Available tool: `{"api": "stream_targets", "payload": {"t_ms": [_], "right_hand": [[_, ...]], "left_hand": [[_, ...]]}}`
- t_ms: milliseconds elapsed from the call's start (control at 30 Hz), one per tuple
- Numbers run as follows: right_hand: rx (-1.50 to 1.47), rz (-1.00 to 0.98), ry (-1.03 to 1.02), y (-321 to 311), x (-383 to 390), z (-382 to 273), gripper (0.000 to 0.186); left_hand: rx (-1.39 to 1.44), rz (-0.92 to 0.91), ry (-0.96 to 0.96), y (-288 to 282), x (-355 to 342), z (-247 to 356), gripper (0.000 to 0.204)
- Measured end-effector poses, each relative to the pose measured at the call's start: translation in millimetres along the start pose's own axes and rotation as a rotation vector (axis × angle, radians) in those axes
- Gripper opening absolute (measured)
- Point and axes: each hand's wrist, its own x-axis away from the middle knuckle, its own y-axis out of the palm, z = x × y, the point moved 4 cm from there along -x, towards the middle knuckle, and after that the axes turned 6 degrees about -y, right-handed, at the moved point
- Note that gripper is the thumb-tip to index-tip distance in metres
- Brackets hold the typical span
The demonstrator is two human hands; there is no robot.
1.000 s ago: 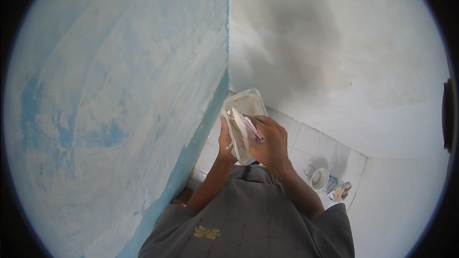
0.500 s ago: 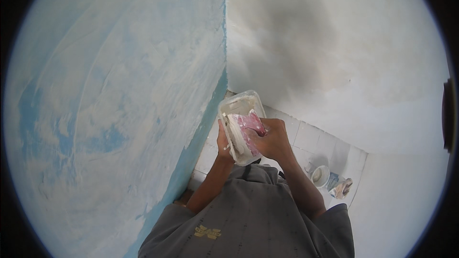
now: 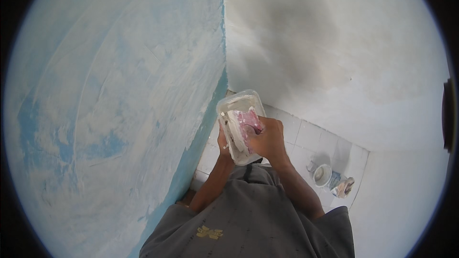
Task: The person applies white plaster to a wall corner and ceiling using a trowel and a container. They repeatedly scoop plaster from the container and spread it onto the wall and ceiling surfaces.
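Note:
My left hand (image 3: 224, 138) grips the left side of a clear plastic tub (image 3: 245, 96) smeared with whitish filler. Inside the tub, my right hand (image 3: 270, 138) holds a pinkish-red putty spreader (image 3: 248, 120) by its top edge, fingers closed round it. A thick band of pale putty (image 3: 234, 129) lies along the spreader's left edge. The tub is tilted in front of my chest. Fingers of the left hand pass behind the tub and are partly hidden.
To the left rises a blue wall (image 3: 119, 91) patchily coated in white. A white wall (image 3: 334, 67) meets it at the corner. On the white tiled floor (image 3: 308, 136), a whitish bucket (image 3: 322, 175) stands beside a crumpled bag (image 3: 344, 188).
The spreader and my right hand have shifted slightly left within the tub. The tub itself has barely moved, and both hands keep their grip.

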Motion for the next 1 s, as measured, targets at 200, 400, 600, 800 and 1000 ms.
{"api": "stream_targets", "payload": {"t_ms": [200,400,600,800,1000], "right_hand": [[-0.015,0.034,0.077,-16,13,1,0.015],[-0.113,0.163,0.116,-24,28,-4,0.013],[-0.205,0.152,0.135,-41,24,-1,0.013],[-0.201,0.041,0.043,-57,13,-19,0.011],[-0.109,-0.075,-0.019,-33,13,-12,0.013]], "left_hand": [[-0.125,-0.07,-0.03,-1,-2,-11,0.066],[0.063,0.143,-0.049,-5,-2,-16,0.053],[0.032,0.103,-0.032,-6,-3,-15,0.057],[0.046,0.011,-0.046,-14,-2,-14,0.066],[-0.124,0.228,-0.028,8,4,-18,0.064]]}}
